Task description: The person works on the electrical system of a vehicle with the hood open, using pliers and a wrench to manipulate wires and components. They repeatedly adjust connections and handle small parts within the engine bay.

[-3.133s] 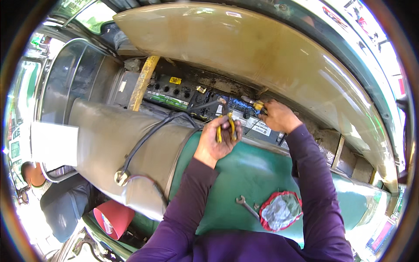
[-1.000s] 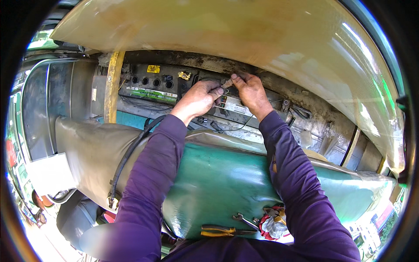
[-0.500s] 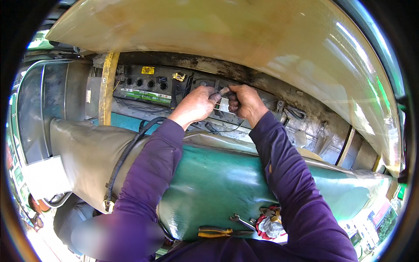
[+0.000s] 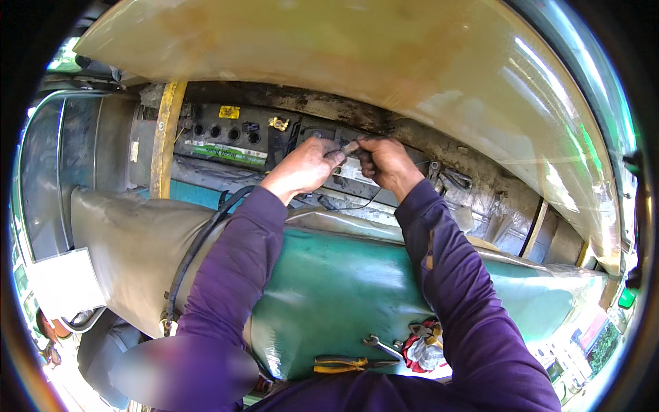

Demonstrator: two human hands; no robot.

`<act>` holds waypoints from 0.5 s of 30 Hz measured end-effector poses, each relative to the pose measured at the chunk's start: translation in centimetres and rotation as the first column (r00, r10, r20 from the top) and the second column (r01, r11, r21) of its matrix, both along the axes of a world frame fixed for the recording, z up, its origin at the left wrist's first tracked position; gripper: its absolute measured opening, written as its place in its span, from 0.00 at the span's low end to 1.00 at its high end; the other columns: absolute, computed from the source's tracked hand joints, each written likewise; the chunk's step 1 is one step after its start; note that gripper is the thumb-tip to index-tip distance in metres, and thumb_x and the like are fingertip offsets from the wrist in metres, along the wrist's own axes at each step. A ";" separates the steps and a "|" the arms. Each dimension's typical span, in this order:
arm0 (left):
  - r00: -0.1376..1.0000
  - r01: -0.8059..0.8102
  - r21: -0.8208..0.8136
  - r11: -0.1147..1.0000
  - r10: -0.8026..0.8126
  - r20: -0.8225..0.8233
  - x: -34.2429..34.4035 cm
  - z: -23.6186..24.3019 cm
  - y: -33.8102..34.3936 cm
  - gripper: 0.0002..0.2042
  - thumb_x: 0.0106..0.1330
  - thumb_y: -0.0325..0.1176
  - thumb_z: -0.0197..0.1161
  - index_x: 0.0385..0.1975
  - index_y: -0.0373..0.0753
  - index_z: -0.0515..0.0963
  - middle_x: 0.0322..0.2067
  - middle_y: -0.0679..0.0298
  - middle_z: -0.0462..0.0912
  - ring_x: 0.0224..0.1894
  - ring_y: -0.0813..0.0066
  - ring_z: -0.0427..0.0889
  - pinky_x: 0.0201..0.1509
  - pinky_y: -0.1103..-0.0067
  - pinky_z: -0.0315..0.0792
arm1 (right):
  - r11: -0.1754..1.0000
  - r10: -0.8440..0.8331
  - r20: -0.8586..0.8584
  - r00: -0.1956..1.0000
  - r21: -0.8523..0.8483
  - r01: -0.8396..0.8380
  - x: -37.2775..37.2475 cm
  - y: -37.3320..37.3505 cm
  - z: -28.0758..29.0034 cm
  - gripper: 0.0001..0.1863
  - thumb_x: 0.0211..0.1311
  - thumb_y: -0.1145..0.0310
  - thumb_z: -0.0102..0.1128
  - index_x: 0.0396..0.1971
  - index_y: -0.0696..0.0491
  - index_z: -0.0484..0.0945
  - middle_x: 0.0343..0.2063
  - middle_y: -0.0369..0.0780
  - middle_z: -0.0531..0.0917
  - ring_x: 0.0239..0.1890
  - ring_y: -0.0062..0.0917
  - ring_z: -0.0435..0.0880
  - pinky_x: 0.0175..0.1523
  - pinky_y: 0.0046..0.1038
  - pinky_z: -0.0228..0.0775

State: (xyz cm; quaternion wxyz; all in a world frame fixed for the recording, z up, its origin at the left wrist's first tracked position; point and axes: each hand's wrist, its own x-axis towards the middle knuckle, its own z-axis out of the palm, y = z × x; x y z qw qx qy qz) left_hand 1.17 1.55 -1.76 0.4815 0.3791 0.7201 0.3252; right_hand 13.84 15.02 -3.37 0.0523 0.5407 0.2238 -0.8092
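My left hand (image 4: pixel 300 167) and my right hand (image 4: pixel 388 165) meet above the batteries, their fingers closed on a small dull metal fitting (image 4: pixel 350 147), possibly a cable terminal. To their left lies a dark battery (image 4: pixel 225 135) with round holes, a green label stripe and a yellow sticker; a brass-coloured terminal (image 4: pixel 279 123) sits at its right end. The battery under my hands is mostly hidden by them. Yellow-and-black pliers (image 4: pixel 340 364) and an open-ended wrench (image 4: pixel 384 347) lie on the green cushion (image 4: pixel 333 278), beside a red-rimmed bundle (image 4: pixel 422 350) with pale cloth.
A large tan raised panel (image 4: pixel 336 41) arches over the compartment. A yellow bar (image 4: pixel 167 137) crosses its left part. A brown cushion (image 4: pixel 130 240) carries a thick black cable (image 4: pixel 197 244) and a white sheet (image 4: pixel 65 281). Part of another person (image 4: pixel 48 329) shows at the lower left edge.
Since the earliest frame the pliers have left my hands for the cushion, and both hands have come together on the fitting. Over the last second they have stayed there, fingers shifting slightly.
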 end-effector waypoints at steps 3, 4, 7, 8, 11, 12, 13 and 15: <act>1.000 -0.026 0.018 1.000 0.026 0.005 0.3 0.0 -0.3 0.14 0.74 0.36 0.58 0.37 0.28 0.81 0.25 0.53 0.81 0.29 0.64 0.76 0.38 0.68 0.71 | 0.936 -0.316 0.026 0.948 -0.155 0.317 1.8 -2.7 0.4 0.13 0.78 0.63 0.46 0.30 0.48 0.72 0.17 0.30 0.62 0.18 0.19 0.57 0.24 0.26 0.50; 0.998 -0.054 0.042 0.998 0.053 0.028 0.6 -0.1 -0.1 0.14 0.74 0.36 0.58 0.39 0.28 0.82 0.25 0.53 0.82 0.29 0.64 0.76 0.38 0.68 0.71 | 0.902 -0.400 0.021 0.916 -0.167 0.398 2.3 -3.6 0.5 0.12 0.78 0.63 0.45 0.31 0.48 0.72 0.18 0.30 0.62 0.18 0.19 0.58 0.25 0.26 0.51; 0.994 -0.101 -0.004 0.995 0.101 0.041 0.9 -0.2 -0.2 0.15 0.73 0.36 0.59 0.44 0.28 0.83 0.34 0.45 0.85 0.37 0.54 0.83 0.45 0.66 0.75 | 0.869 -0.448 -0.008 0.894 -0.241 0.433 3.4 -4.7 0.3 0.11 0.79 0.62 0.44 0.35 0.47 0.72 0.19 0.30 0.61 0.20 0.20 0.58 0.26 0.26 0.53; 0.993 -0.112 0.015 0.994 0.111 0.030 0.9 -0.2 -0.2 0.14 0.74 0.36 0.59 0.44 0.28 0.82 0.31 0.49 0.84 0.34 0.59 0.80 0.43 0.67 0.74 | 0.896 -0.398 -0.037 0.917 -0.230 0.380 3.4 -4.3 0.2 0.11 0.80 0.62 0.44 0.35 0.47 0.72 0.19 0.30 0.61 0.20 0.21 0.58 0.26 0.27 0.53; 0.997 -0.078 0.051 0.996 0.078 0.002 0.3 -0.1 0.1 0.14 0.74 0.36 0.58 0.41 0.27 0.81 0.28 0.53 0.83 0.31 0.64 0.77 0.41 0.68 0.72 | 0.991 0.020 0.086 0.996 0.129 -0.031 3.2 -1.4 0.2 0.15 0.79 0.58 0.49 0.41 0.54 0.78 0.27 0.39 0.80 0.29 0.30 0.78 0.34 0.36 0.71; 0.998 -0.067 0.051 0.996 0.067 -0.007 0.0 0.0 0.0 0.15 0.75 0.36 0.58 0.40 0.27 0.81 0.28 0.52 0.83 0.31 0.64 0.77 0.41 0.67 0.72 | 0.807 0.342 0.131 0.931 0.467 -0.362 3.3 -0.4 0.5 0.15 0.79 0.60 0.48 0.42 0.56 0.78 0.29 0.40 0.81 0.30 0.28 0.77 0.36 0.34 0.70; 0.998 -0.051 0.034 0.998 0.052 -0.023 -0.2 0.1 -0.2 0.15 0.75 0.36 0.58 0.39 0.27 0.80 0.28 0.52 0.82 0.31 0.64 0.77 0.41 0.67 0.72 | 0.523 0.542 0.251 0.802 0.646 -0.556 3.4 0.3 0.9 0.15 0.78 0.61 0.49 0.45 0.58 0.78 0.33 0.42 0.81 0.33 0.32 0.77 0.39 0.36 0.70; 0.997 -0.065 0.010 0.998 0.064 0.048 -0.4 0.3 -0.1 0.16 0.75 0.37 0.57 0.37 0.27 0.80 0.27 0.53 0.82 0.31 0.65 0.76 0.41 0.67 0.71 | 0.219 0.701 0.315 0.640 0.759 -0.613 3.5 1.6 1.7 0.19 0.76 0.60 0.52 0.51 0.62 0.76 0.42 0.49 0.83 0.43 0.44 0.80 0.49 0.40 0.72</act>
